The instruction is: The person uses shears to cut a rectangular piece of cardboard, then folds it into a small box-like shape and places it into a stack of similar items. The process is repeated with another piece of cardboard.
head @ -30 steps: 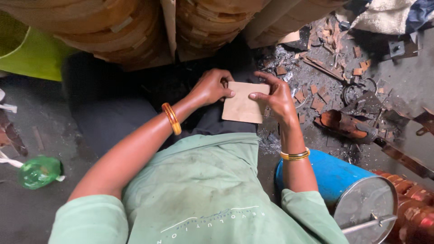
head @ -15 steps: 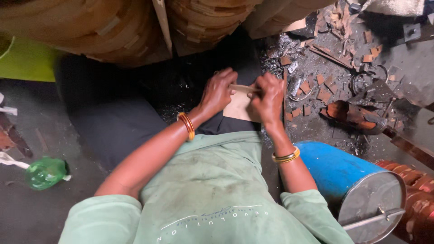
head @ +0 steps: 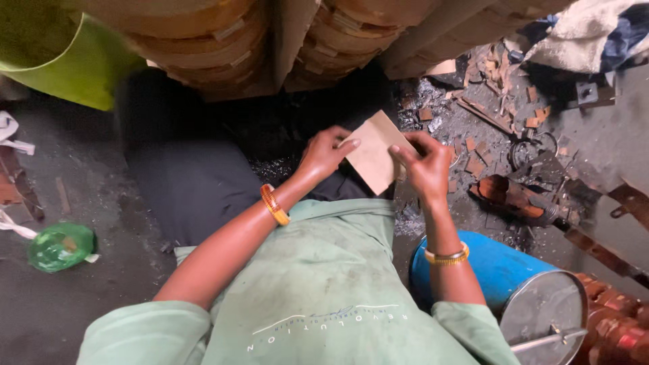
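Note:
A flat tan rectangular piece (head: 375, 152), like thin wood or card, is held up in front of me over my lap, tilted with one corner pointing up. My left hand (head: 323, 150) pinches its left edge with the fingers stretched across the face. My right hand (head: 426, 162) grips its right edge. Both wrists carry orange-gold bangles. I sit on the ground in a green shirt and dark trousers.
Stacked round wooden hoops (head: 196, 40) rise straight ahead. Wood scraps and chips (head: 487, 101) litter the dark ground at right, beside a rusty metal tool (head: 514, 199). A blue drum with a metal lid (head: 514, 290) stands by my right elbow. A green plastic bottle (head: 61, 247) lies at left.
The tan piece was held flat, then pressed down between both hands close together. Now it is lifted and turned corner-up, with the hands spread to its two edges.

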